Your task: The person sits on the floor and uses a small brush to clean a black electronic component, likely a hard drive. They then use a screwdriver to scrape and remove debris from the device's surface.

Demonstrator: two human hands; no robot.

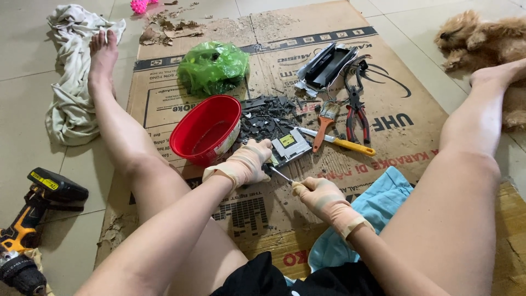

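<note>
Left hand (246, 163): gloved, fingers closed down on the near left edge of a small flat metal drive unit (291, 145), pinning it to the cardboard.
Right hand (323, 198): gloved, fingers wrapped tight round the handle of a thin screwdriver (280, 175); its shaft points left and far, with the tip at the near edge of the drive unit, just beside the left hand.
Drive unit: lies flat on the cardboard sheet (263, 214) in the middle of the scene, between the red bowl and the yellow-handled knife.
Red bowl (207, 130): just left of the drive unit, tilted on its side, touching the left hand's wrist area.
Scrap pile (266, 115): dark broken pieces just beyond the drive unit.
Green plastic bag (212, 67): crumpled, farther off than the bowl.
Tools: yellow-handled knife (342, 143), orange-handled tool (323, 129) and red-handled pliers (357, 118) lie right of the drive unit.
Opened casing (327, 66): silver and black, at the far right of the cardboard.
Blue cloth (372, 214): near right, under the right forearm.
Cordless drill (33, 214): on the floor tiles, near left.
White cloth (74, 71): bunched up, far left.
Dog (482, 38): lying at the far right.
</note>
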